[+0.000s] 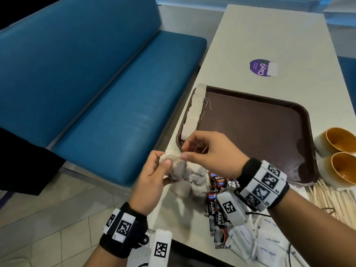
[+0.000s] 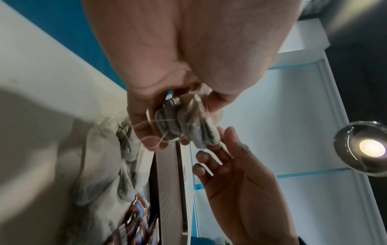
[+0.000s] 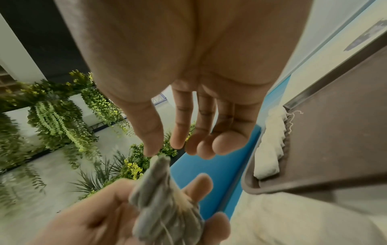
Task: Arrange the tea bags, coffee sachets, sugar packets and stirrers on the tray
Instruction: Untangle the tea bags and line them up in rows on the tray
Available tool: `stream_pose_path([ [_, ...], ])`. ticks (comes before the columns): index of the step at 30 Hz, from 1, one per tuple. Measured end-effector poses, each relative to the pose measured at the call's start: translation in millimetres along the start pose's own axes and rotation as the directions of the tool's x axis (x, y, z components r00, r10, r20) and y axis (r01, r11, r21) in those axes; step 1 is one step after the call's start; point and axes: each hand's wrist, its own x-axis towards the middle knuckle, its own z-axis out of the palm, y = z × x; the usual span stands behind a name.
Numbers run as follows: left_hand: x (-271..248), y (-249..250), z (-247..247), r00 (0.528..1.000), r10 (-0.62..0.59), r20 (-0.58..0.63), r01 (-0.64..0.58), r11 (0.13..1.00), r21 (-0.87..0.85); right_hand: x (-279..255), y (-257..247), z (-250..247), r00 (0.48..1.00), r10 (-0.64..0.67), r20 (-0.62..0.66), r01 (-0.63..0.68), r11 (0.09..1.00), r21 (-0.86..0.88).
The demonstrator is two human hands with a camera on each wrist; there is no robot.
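Step in hand: tea bags, still being sorted. My left hand (image 1: 152,176) grips a bunch of tea bags (image 2: 184,122) just off the near-left corner of the tray (image 1: 256,132); my right hand (image 1: 210,151) pinches the top of one bag with thumb and forefinger, other fingers loose. Next move, I judge: peel that bag free (strings are tangled) and lay it at the near end of the row of tea bags (image 1: 194,110) along the tray's left rim. Coffee sachets (image 1: 215,205), sugar packets (image 1: 269,241) and stirrers (image 1: 325,197) lie on the surface near the tray; two cups (image 1: 339,151) right of it look empty.
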Motion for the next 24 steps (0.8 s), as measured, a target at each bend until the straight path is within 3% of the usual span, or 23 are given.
stream_pose_path([
  [6,-9.6,9.3,16.7,0.987,-0.138,0.084,0.147,0.983,-0.11,-18.0,14.0,9.5,0.997,0.067,0.034,-0.069,0.995,0.076],
  [18,-14.6,12.5,22.5,0.987,-0.158,0.022,0.159,0.979,-0.126,-22.9,20.5,11.3,0.99,0.094,0.102,-0.117,0.962,0.246],
  [24,-12.7,10.9,18.6,0.982,-0.185,0.034,0.187,0.951,-0.245,-16.9,26.8,7.4,0.985,0.169,0.024,-0.17,0.956,0.237],
])
